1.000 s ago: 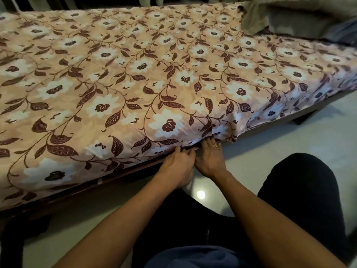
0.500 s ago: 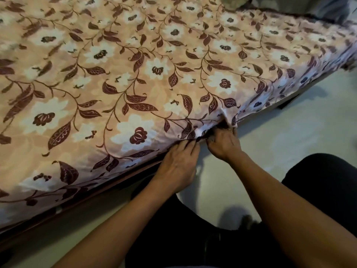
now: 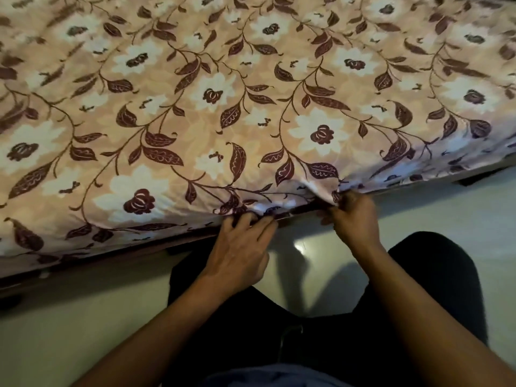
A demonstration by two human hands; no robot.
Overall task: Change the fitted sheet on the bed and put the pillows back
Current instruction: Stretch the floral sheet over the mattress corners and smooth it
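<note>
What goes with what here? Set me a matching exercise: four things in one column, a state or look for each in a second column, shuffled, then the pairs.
Column one
1. sheet
2. left hand
3. right hand
4. floor

Column two
A. pale, with a glint of light on it
B. pinches a bunch of cloth at the edge
C. floral, spread out flat
D. fairly straight fingers, tips at the lower edge

Pairs: 1-C, 2-D, 3-B, 4-A
</note>
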